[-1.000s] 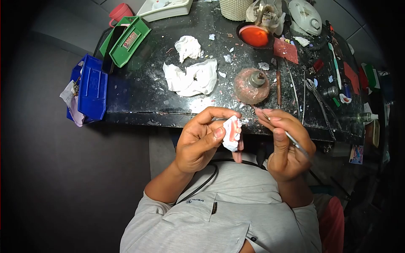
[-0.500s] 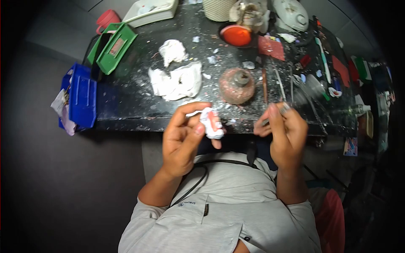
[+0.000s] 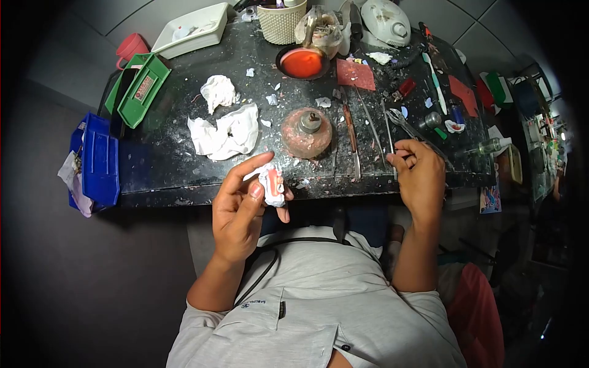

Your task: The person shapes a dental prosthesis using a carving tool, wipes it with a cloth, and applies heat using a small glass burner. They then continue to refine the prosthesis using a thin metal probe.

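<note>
My left hand (image 3: 236, 208) is closed around a small white dental plaster model (image 3: 273, 189) with pink wax along it, held up just in front of the bench edge. Pale tooth shapes show beside the wax. At the right, my right hand (image 3: 420, 175) pinches the near end of a thin metal dental instrument (image 3: 389, 132), which lies on the bench. To its left lie another slim metal tool (image 3: 370, 116) and a wax knife (image 3: 350, 129) with a brown handle. A round spirit burner (image 3: 306, 138) with a metal neck stands between my hands.
Crumpled white cloth (image 3: 230, 134) lies left of the burner. Behind it sits a dark bowl of red material (image 3: 302, 63), beside a pink wax sheet (image 3: 356, 75). A blue bin (image 3: 101, 162) and green bin (image 3: 144, 92) stand left. A toothbrush (image 3: 435, 83) and glass bottle (image 3: 488, 146) are right.
My right hand has moved away from the model, out to the right, and its fingers now meet the thin instrument. My left hand keeps hold of the model. The view has shifted.
</note>
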Available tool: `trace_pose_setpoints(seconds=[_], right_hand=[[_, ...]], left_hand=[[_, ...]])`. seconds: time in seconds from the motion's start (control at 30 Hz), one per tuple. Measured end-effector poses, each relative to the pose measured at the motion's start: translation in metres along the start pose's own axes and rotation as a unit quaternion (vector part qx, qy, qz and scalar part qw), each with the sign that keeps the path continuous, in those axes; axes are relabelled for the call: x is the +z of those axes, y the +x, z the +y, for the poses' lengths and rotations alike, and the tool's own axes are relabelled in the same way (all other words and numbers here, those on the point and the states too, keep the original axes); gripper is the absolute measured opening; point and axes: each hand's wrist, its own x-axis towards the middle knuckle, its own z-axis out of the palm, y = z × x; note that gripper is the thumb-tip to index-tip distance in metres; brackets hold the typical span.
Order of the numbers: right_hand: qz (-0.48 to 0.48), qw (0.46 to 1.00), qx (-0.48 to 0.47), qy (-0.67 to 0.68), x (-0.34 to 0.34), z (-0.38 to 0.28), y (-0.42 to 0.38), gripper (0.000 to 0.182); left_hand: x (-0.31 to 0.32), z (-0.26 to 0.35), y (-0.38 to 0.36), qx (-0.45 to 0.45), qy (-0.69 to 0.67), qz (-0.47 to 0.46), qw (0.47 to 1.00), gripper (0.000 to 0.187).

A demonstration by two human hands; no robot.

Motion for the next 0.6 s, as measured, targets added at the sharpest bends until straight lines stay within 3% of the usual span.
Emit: trace_pose_setpoints(seconds=[0.13, 0.27, 0.33, 0.4, 0.47, 0.6], right_hand=[[-0.019, 0.998, 0.062, -0.001, -0.007, -0.003, -0.002, 0.019], [-0.032, 0.996, 0.007, -0.086, -0.015, 0.001, -0.005, 0.015], [-0.029, 0.996, -0.012, -0.085, -0.014, 0.006, -0.008, 0.014], [0.047, 0.988, -0.07, -0.132, -0.012, 0.016, -0.009, 0.014], [0.057, 0.982, -0.096, -0.154, -0.014, 0.019, -0.009, 0.012], [0.094, 0.991, 0.022, 0.089, -0.025, 0.017, -0.01, 0.012]], left_hand=[[0.006, 0.001, -0.001, 0.008, 0.02, 0.006, 1.0, 0.05], [0.005, 0.003, -0.002, 0.017, 0.061, -0.024, 0.998, 0.057], [0.005, 0.008, -0.005, -0.012, 0.007, -0.034, 0.999, 0.063], [0.006, 0.008, -0.006, -0.031, 0.008, -0.055, 0.998, 0.072], [0.003, 0.01, -0.006, -0.046, -0.001, -0.058, 0.997, 0.077], [0.003, 0.012, -0.007, -0.074, -0.041, -0.065, 0.994, 0.071]])
